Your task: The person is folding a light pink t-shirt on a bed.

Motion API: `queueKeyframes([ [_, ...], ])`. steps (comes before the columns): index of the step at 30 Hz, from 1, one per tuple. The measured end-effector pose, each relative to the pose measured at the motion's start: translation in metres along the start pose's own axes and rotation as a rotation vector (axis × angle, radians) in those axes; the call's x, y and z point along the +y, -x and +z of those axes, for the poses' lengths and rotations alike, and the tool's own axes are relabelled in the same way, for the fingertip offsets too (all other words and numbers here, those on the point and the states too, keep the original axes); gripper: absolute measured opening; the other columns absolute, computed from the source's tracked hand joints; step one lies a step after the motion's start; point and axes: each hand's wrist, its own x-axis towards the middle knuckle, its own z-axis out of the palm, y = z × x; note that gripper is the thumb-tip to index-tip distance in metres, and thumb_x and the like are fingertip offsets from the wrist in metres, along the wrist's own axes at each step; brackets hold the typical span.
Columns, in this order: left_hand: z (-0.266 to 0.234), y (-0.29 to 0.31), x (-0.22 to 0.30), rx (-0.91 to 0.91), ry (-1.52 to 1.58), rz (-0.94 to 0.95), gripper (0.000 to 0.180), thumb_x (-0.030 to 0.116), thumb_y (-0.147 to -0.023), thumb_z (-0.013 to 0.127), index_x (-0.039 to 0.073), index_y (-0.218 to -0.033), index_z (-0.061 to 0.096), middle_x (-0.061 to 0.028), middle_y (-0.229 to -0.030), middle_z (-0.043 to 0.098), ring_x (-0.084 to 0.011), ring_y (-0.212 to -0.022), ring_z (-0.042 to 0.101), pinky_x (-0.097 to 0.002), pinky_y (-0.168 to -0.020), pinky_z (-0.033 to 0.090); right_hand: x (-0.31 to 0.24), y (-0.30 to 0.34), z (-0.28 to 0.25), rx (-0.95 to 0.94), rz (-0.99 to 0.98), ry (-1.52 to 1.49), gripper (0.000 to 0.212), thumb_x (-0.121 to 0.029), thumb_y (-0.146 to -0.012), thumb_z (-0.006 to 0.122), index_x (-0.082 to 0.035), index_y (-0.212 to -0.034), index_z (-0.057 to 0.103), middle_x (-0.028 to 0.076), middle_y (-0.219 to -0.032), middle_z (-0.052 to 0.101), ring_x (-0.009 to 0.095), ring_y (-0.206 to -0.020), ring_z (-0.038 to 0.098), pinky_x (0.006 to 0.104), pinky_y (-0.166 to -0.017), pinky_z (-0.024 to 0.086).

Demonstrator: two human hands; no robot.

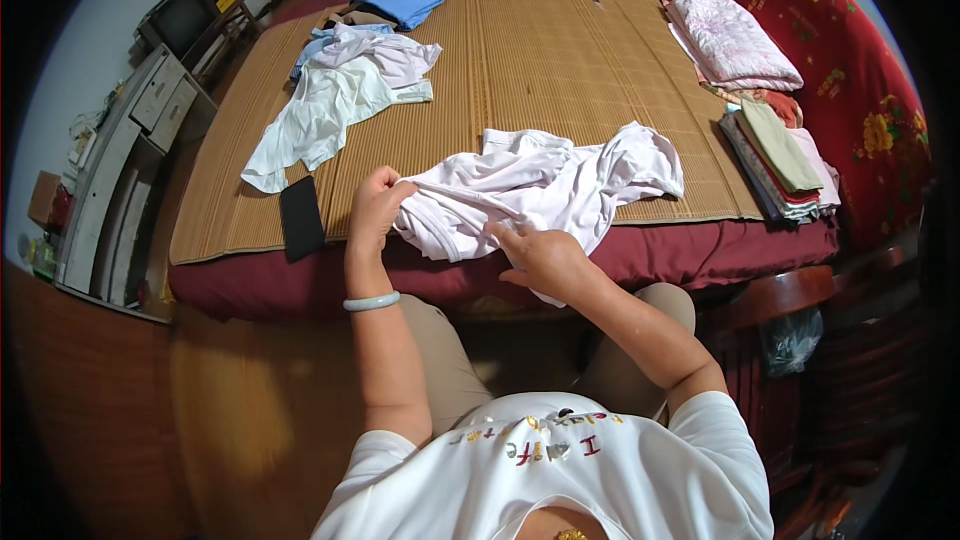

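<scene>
A crumpled white shirt lies across the near edge of the bed's mat, and part of it hangs over that edge. My left hand is closed on the shirt's left end, pinching the cloth between thumb and fingers. At the shirt's lower middle, my right hand rests with its fingers apart, the fingertips touching the cloth. A pale bangle circles my left wrist. Folds hide the shirt's sleeves and neckline.
Left of the shirt lie a dark flat phone-like slab and a loose pile of pale clothes. Folded blue cloth sits farther back. Folded clothes and a pink quilt line the right side. A desk stands left.
</scene>
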Motion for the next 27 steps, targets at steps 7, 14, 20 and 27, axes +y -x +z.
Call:
queueKeyframes([
  [7,-0.005,0.007,0.008,-0.222,0.060,-0.016,0.010,0.006,-0.083,0.067,0.007,-0.080,0.058,0.0031,-0.075,0.058,-0.0049,-0.068,0.053,-0.0221,-0.061,0.041,0.014,-0.007,0.011,0.191,0.070,-0.045,0.041,-0.036,-0.079,0.076,-0.007,-0.103,0.059,0.015,-0.087,0.066,0.034,-0.073,0.067,0.0442,-0.062,0.053],
  [14,-0.024,0.016,0.006,-0.513,-0.017,-0.033,0.014,0.006,-0.081,0.070,0.009,-0.083,0.057,0.0066,-0.077,0.054,-0.0029,-0.071,0.050,-0.0216,-0.063,0.041,0.045,-0.010,-0.034,0.310,0.289,-0.470,0.027,-0.017,-0.080,0.073,-0.005,-0.103,0.064,0.014,-0.083,0.067,0.030,-0.078,0.066,0.0382,-0.070,0.052],
  [20,-0.024,0.015,0.005,-0.676,-0.031,0.014,0.017,0.005,-0.079,0.073,0.007,-0.083,0.057,0.0070,-0.079,0.054,-0.0027,-0.072,0.048,-0.0211,-0.063,0.040,0.105,-0.044,-0.076,0.353,0.273,-0.729,0.021,-0.010,-0.092,0.065,-0.004,-0.112,0.067,0.002,-0.085,0.065,0.012,-0.077,0.060,0.0299,-0.070,0.050],
  [27,-0.010,0.023,0.016,-0.862,-0.109,0.054,0.021,0.007,-0.077,0.077,0.007,-0.082,0.056,0.0064,-0.077,0.053,-0.0039,-0.073,0.047,-0.0232,-0.065,0.041,0.117,-0.146,-0.074,0.153,0.230,-0.866,0.022,-0.019,-0.094,0.068,-0.002,-0.108,0.065,0.001,-0.094,0.067,0.009,-0.084,0.061,0.0251,-0.074,0.050],
])
